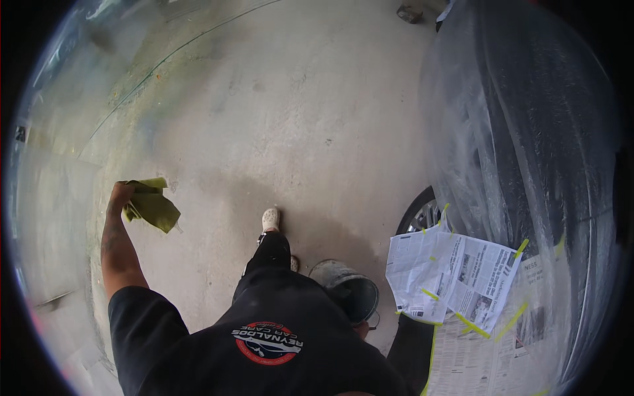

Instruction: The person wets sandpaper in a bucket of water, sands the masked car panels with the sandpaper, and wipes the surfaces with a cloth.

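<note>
My left hand (121, 195) is stretched out to the left, its fingers closed on a crumpled olive-green cloth (156, 204) that hangs toward the right. Low and right of the middle, a grey bucket (333, 270) with a dark inside is beside my body. Only a small part of my right hand (360, 329) shows, at the bucket's near rim by its thin handle (375, 321). It appears to grip the handle, though my torso hides most of its fingers and the arm.
On the right stands a car under clear plastic sheeting (528, 132), with a wheel (419, 214) showing. Newspaper sheets (472, 274) are fixed along it with yellow-green tape. A dark block (409, 14) lies far off on the concrete floor (277, 112). Plastic sheeting (56, 218) hangs at the left.
</note>
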Motion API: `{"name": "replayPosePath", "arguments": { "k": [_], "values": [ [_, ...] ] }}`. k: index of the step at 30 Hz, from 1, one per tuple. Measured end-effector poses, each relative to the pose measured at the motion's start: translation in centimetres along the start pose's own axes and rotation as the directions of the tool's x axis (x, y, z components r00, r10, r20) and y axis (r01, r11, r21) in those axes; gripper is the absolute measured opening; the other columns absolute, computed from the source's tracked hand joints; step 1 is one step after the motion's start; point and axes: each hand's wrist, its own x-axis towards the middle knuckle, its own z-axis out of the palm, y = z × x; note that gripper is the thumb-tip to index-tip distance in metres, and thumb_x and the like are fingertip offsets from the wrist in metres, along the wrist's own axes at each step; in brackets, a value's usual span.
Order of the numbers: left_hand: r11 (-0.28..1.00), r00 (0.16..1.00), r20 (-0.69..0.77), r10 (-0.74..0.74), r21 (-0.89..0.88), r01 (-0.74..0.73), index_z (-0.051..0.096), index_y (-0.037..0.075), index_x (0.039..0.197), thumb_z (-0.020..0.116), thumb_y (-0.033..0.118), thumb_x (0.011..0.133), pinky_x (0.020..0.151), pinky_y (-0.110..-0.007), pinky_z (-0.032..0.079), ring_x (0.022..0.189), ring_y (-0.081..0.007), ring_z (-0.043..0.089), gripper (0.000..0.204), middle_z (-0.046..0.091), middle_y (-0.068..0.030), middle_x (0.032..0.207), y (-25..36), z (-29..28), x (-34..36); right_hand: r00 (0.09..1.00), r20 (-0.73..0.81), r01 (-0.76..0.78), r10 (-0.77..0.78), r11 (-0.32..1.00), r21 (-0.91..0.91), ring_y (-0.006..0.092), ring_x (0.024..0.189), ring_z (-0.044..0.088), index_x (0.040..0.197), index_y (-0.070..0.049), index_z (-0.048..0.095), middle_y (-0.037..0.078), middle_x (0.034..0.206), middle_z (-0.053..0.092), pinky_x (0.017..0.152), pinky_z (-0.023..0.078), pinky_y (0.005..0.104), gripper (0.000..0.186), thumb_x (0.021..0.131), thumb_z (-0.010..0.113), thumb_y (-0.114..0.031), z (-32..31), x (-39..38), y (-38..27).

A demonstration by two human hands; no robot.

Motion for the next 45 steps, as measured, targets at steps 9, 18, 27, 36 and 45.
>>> {"name": "replayPosePath", "arguments": {
  "k": [9, 18, 27, 36, 45],
  "values": [
    [0.973, 0.989, -0.137, 0.052, -0.218, -0.082, 0.067, -0.002, 0.112, 0.062, 0.018, 0.080, 0.075, -0.035, 0.052, 0.083, -0.0219, 0.067, 0.038, 0.071, -0.0129, 0.091, 21.3, -1.2, 22.4, 0.971, -0.232, -0.009, 0.055, 0.981, 0.195, 0.0243, 0.060, 0.056, 0.090, -0.004, 0.063, 0.010, 0.074, 0.061, 0.052, 0.043, 0.0390, 0.021, 0.075, 0.066, -0.018, -8.9, 21.2, -33.4],
    [0.944, 0.953, -0.216, 0.211, -0.208, -0.256, 0.051, -0.002, 0.135, 0.075, 0.037, 0.083, 0.085, -0.036, 0.052, 0.098, -0.0268, 0.068, 0.069, 0.068, -0.0219, 0.109, 53.5, -3.6, 44.5, 0.881, -0.459, 0.070, 0.113, 0.929, 0.363, 0.0151, 0.058, 0.057, 0.090, 0.000, 0.064, 0.007, 0.071, 0.062, 0.048, 0.045, 0.0352, 0.029, 0.062, 0.071, 0.001, -17.7, 39.1, -61.4],
    [0.952, 0.996, -0.084, -0.025, -0.307, -0.002, 0.050, 0.004, 0.139, 0.066, 0.021, 0.084, 0.079, -0.038, 0.053, 0.088, -0.0251, 0.068, 0.060, 0.069, -0.0185, 0.106, 64.1, -4.6, 61.4, 0.961, -0.277, 0.041, -0.030, 0.999, 0.034, 0.0264, 0.078, 0.068, 0.090, 0.005, 0.068, 0.016, 0.082, 0.071, 0.072, 0.051, 0.0402, 0.041, 0.068, 0.075, -0.029, -21.5, 68.9, -68.9],
    [0.934, 0.960, -0.035, -0.279, -0.240, 0.263, 0.071, 0.001, 0.093, 0.068, 0.039, 0.083, 0.072, -0.042, 0.050, 0.077, -0.0255, 0.064, 0.040, 0.069, -0.0141, 0.086, 79.6, -3.1, 79.5, 0.979, -0.144, -0.110, 0.145, 0.967, 0.229, 0.0216, 0.077, 0.063, 0.093, 0.002, 0.065, 0.010, 0.086, 0.067, 0.068, 0.050, 0.0378, 0.029, 0.072, 0.071, -0.017, -28.7, 81.3, -103.3],
    [0.773, 0.866, -0.231, 0.444, 0.587, -0.240, 0.068, 0.001, 0.079, 0.066, 0.025, 0.074, 0.076, -0.045, 0.052, 0.084, -0.0354, 0.067, 0.024, 0.069, -0.0200, 0.089, 114.1, -6.8, 114.9, 0.975, -0.042, -0.157, 0.218, 0.811, 0.564, 0.0224, 0.082, 0.060, 0.096, 0.002, 0.059, 0.010, 0.093, 0.063, 0.066, 0.049, 0.0381, 0.020, 0.080, 0.062, -0.010, -35.9, 99.1, -127.1]
  ]
}}
